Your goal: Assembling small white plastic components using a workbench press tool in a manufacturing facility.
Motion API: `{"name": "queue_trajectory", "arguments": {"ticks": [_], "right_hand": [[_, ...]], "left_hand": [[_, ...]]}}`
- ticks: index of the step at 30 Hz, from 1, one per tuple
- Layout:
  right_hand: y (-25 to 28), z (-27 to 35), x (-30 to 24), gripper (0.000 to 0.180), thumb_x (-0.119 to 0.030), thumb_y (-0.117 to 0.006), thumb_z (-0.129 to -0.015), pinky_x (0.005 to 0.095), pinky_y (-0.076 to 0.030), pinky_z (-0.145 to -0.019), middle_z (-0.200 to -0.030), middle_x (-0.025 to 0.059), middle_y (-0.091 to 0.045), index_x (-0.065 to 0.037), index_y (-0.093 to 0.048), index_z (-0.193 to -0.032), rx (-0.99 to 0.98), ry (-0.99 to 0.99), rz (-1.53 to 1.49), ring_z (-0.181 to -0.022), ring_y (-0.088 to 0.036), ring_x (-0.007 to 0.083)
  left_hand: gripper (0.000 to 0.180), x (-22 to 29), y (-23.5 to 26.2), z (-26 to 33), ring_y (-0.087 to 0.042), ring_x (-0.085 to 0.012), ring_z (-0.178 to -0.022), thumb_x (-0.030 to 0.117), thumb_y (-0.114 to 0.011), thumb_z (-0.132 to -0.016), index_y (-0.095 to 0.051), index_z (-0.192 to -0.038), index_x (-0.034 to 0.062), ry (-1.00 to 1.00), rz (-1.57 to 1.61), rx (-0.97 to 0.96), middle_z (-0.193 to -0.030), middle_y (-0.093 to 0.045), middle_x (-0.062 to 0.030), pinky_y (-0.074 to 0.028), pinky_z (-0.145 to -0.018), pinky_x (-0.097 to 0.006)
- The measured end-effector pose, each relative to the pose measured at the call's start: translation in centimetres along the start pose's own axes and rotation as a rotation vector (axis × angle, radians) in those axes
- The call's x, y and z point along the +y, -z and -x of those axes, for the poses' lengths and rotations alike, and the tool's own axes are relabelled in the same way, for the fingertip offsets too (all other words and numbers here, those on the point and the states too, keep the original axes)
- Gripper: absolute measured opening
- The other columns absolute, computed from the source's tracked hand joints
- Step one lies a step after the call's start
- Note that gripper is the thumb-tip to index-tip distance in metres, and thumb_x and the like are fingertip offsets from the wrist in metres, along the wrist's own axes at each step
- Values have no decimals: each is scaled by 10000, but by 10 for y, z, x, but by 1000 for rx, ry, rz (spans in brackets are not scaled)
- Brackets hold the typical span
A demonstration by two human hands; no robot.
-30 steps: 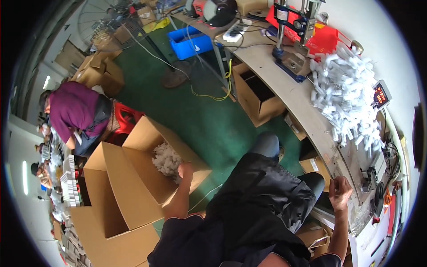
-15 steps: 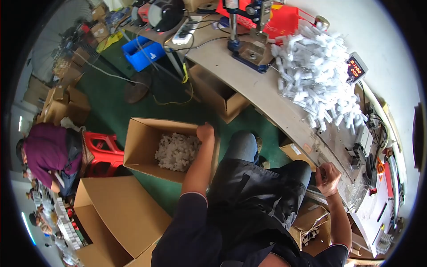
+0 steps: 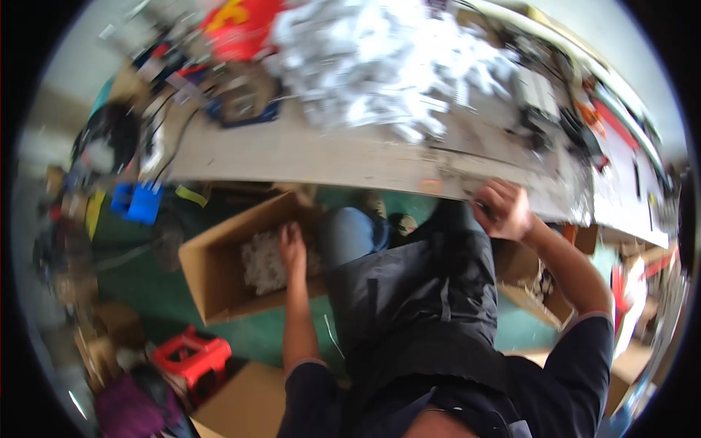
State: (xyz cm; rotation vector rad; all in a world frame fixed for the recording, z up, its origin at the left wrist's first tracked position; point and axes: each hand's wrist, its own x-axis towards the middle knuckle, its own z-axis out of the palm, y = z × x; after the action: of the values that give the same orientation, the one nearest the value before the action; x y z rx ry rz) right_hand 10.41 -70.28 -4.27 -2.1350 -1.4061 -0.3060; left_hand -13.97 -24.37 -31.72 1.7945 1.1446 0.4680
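My left hand [image 3: 293,250] is over a cardboard box [image 3: 212,281] beside my left leg, its fingers loosely stretched out and nothing visible in them. Inside that box lies a heap of small white plastic pieces [image 3: 260,264]. At the front edge of the workbench [image 3: 350,157], my right hand [image 3: 504,209] is closed, with something dark partly showing between its fingers; I cannot make out what it is. Farther back on the bench rises a big pile of white, translucent tube-like parts [image 3: 372,62], blurred by motion.
Left of the pile stands a blue-based bench tool [image 3: 241,98] near a red bag [image 3: 241,29]. A grey metal device [image 3: 537,95] sits at the right. Below are a blue bin [image 3: 137,202], a red stool [image 3: 191,358], another carton [image 3: 248,401] and a person in purple [image 3: 135,409].
The view has swung toward the bench. My left hand has let go of the box's edge and moved over its inside. The right hand stays closed by the bench edge.
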Motion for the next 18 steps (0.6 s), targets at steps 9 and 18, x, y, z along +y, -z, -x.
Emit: {"name": "queue_trajectory", "arguments": {"ticks": [9, 18], "right_hand": [[10, 30, 19, 226, -69, -767, -775, 415, -488, -561, -746, 74, -549, -67, -557, -859, 67, 48, 8, -654, -593, 292], [12, 47, 23, 190, -200, -724, -831, 413, -549, -595, -787, 67, -585, -91, -570, -849, 134, -27, 140, -743, -637, 277]], "left_hand": [[319, 19, 36, 141, -696, -266, -1110, 190, -632, -1037, -686, -1267, -24, -243, -116, -13, -1202, -737, -161, -526, -977, -392], [277, 145, -28, 137, -681, -171, -989, 148, -622, -1048, -675, -1243, -42, -329, 37, -134, -1118, -731, -115, -531, -930, -302]]}}
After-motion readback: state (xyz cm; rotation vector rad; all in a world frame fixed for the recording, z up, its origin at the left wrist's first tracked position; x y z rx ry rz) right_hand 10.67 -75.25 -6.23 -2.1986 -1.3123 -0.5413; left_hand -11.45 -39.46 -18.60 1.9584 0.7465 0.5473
